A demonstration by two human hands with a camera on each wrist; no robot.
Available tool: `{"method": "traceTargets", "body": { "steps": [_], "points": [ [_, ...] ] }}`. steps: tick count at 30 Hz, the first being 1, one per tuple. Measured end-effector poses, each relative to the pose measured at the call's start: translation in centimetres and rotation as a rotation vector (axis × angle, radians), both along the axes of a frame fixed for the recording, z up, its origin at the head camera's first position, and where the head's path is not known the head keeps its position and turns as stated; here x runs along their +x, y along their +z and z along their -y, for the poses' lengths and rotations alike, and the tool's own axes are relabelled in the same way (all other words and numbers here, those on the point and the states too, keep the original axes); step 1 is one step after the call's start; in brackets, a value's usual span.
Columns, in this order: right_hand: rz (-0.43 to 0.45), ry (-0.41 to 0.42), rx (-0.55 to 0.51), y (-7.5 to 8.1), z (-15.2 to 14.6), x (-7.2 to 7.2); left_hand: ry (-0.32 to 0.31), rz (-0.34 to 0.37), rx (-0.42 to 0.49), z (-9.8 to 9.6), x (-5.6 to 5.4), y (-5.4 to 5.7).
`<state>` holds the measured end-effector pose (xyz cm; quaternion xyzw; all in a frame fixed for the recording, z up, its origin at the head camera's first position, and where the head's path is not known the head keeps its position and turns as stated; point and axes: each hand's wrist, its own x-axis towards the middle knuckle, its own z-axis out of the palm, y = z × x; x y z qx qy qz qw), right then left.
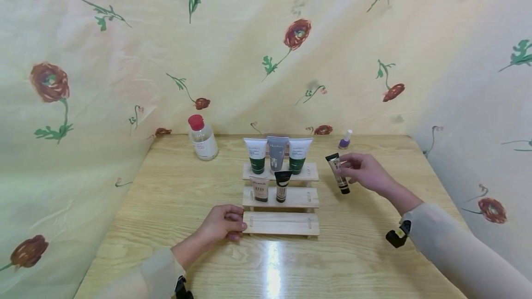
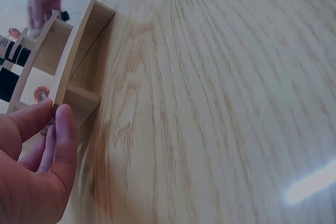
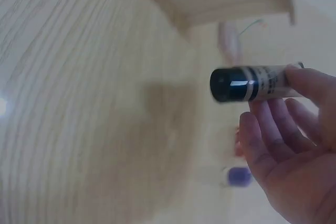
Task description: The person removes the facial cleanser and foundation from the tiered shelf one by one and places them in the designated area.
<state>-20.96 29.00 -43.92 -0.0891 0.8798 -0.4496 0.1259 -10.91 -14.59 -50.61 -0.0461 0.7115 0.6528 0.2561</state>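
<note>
My right hand (image 1: 365,170) pinches a small gold tube with black ends (image 1: 338,173) between thumb and fingers, above the table right of the rack. In the right wrist view its black cap (image 3: 231,84) points left. A three-step wooden rack (image 1: 281,223) stands mid-table. My left hand (image 1: 222,223) pinches the left end of its lowest step, thumb and fingertips at the board's edge in the left wrist view. On the middle step stand a pink tube (image 1: 260,189) and a black-and-gold tube (image 1: 282,187). Two white-and-green tubes (image 1: 256,153) flank a grey tube (image 1: 277,152) on the top step.
A clear bottle with a red cap (image 1: 203,140) stands at the table's back left. Behind my right hand is a small purple bottle with a white cap (image 1: 345,140). Flower-patterned cloth (image 1: 232,50) hangs behind and beside the wooden table (image 1: 166,197).
</note>
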Motion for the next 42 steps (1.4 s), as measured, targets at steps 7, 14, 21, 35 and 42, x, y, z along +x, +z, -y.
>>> {"method": "traceTargets", "body": {
  "steps": [7,14,21,35,42],
  "points": [
    [0.135,-0.048,-0.048,-3.5,-1.2,-1.7,0.043,-0.009,0.068,-0.2,0.3,-0.2],
    [0.182,-0.083,-0.013,-4.8,-1.5,-2.5,0.046,-0.020,0.084,-0.3,0.4,-0.1],
    [0.181,-0.089,0.025,-5.0,-1.4,-2.9,0.035,-0.029,0.082,-0.4,0.2,-0.2],
    [0.139,-0.093,0.101,-4.9,-1.2,-2.5,0.020,-0.027,0.077,-0.6,0.2,0.0],
    [0.018,-0.032,0.084,-1.8,-1.5,-1.1,0.020,-0.027,0.060,-0.4,0.2,0.1]
  ]
}}
